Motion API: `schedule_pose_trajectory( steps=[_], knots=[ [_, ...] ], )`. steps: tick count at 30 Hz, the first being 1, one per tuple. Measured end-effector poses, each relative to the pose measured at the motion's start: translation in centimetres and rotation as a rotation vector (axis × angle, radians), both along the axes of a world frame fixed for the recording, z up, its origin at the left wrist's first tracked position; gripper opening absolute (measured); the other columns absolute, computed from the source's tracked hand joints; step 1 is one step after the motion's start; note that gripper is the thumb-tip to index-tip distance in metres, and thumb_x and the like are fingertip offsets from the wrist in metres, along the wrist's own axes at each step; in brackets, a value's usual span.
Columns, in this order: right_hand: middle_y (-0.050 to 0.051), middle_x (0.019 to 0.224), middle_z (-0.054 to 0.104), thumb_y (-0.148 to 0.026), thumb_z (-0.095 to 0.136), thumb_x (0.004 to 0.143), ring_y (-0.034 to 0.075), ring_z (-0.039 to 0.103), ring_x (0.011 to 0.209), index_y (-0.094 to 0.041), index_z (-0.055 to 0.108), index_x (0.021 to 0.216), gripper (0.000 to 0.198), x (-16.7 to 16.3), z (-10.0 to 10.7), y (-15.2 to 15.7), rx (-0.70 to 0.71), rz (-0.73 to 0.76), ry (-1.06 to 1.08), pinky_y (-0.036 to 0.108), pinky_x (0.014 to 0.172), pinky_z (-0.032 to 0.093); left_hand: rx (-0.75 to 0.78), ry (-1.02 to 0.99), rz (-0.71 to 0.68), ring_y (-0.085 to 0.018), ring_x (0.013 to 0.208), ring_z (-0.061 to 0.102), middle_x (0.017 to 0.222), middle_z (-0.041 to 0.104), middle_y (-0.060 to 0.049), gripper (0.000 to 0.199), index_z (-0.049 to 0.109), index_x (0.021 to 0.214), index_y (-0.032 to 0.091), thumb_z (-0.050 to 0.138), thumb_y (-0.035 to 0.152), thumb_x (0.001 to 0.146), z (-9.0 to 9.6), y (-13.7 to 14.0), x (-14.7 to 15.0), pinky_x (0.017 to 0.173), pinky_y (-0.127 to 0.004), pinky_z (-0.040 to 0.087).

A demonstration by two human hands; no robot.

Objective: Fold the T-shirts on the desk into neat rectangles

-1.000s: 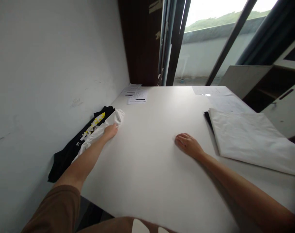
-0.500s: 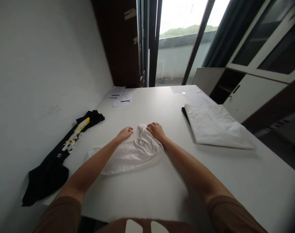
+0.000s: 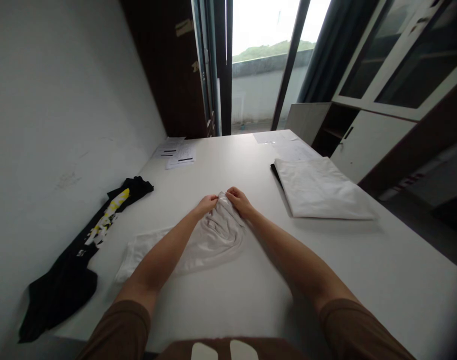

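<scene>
A thin white garment [image 3: 216, 240] lies rumpled on the white table [image 3: 228, 300], its left part spread flat under my left forearm. At its far end, my left hand [image 3: 207, 203] pinches the cloth from the left side. My right hand [image 3: 238, 199] grips the same gathered end from the right, fingers closed on the fabric. Between the two hands the cloth is bunched to a narrow point, with curved folds below. Whether it is a shirt or another kind of garment I cannot tell.
A folded white cloth [image 3: 322, 190] lies on the right, a black edge showing beneath it. Along the left wall stretches a black garment [image 3: 74, 265] with a yellow and white print. Paper sheets [image 3: 181, 152] lie at the far left, others [image 3: 292, 149] at the far right.
My left hand has moved right, from beside the cloth to a pinch on its gathered end. The view has shifted slightly to the right.
</scene>
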State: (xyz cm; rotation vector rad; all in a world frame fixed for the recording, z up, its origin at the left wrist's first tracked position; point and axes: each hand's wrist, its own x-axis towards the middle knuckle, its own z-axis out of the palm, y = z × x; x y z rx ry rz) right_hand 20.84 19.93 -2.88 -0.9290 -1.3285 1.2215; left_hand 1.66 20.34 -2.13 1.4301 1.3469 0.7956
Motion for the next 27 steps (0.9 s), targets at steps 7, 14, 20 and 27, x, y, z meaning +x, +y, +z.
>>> schedule_pose_trajectory(
  steps=[7, 14, 20, 27],
  knots=[
    [-0.002, 0.082, 0.064, -0.064, 0.086, 0.069, 0.016, 0.052, 0.074, -0.024, 0.062, 0.087, 0.050, -0.4, 0.9, -0.9, -0.155, 0.131, 0.246, 0.027, 0.067, 0.041, -0.035, -0.401, 0.056, -0.019, 0.087, 0.070, 0.090, 0.076, -0.005, 0.047, 0.072, 0.112, 0.016, 0.082, 0.050, 0.082, -0.5, -1.4, 0.9, 0.080, -0.027, 0.055],
    [-0.003, 0.083, 0.061, -0.063, 0.082, 0.076, 0.014, 0.048, 0.070, -0.022, 0.070, 0.099, 0.048, -0.2, 1.3, -1.6, 0.014, 0.219, -0.079, 0.025, 0.061, 0.035, -0.050, -0.646, 0.286, -0.016, 0.075, 0.070, 0.079, 0.072, 0.002, 0.046, 0.065, 0.108, 0.019, 0.088, 0.047, 0.079, -1.5, -1.9, -0.6, 0.074, -0.027, 0.057],
    [-0.006, 0.066, 0.049, -0.066, 0.080, 0.079, 0.012, 0.041, 0.061, -0.021, 0.063, 0.083, 0.048, -0.3, 0.5, -1.2, 0.059, 0.261, -0.121, 0.026, 0.058, 0.031, -0.123, -0.775, 0.375, -0.021, 0.088, 0.077, 0.086, 0.077, -0.004, 0.037, 0.066, 0.110, 0.018, 0.079, 0.045, 0.089, -1.3, -2.3, -2.6, 0.086, -0.036, 0.063],
    [-0.007, 0.067, 0.050, -0.066, 0.085, 0.071, 0.011, 0.042, 0.062, -0.023, 0.058, 0.078, 0.051, 0.2, -0.3, 0.2, -0.099, 0.049, 0.207, 0.024, 0.060, 0.035, -0.032, -0.833, 0.437, -0.022, 0.104, 0.076, 0.102, 0.081, -0.006, 0.039, 0.072, 0.114, 0.017, 0.081, 0.046, 0.089, -1.1, -3.8, -4.0, 0.101, -0.036, 0.061]
  ],
)
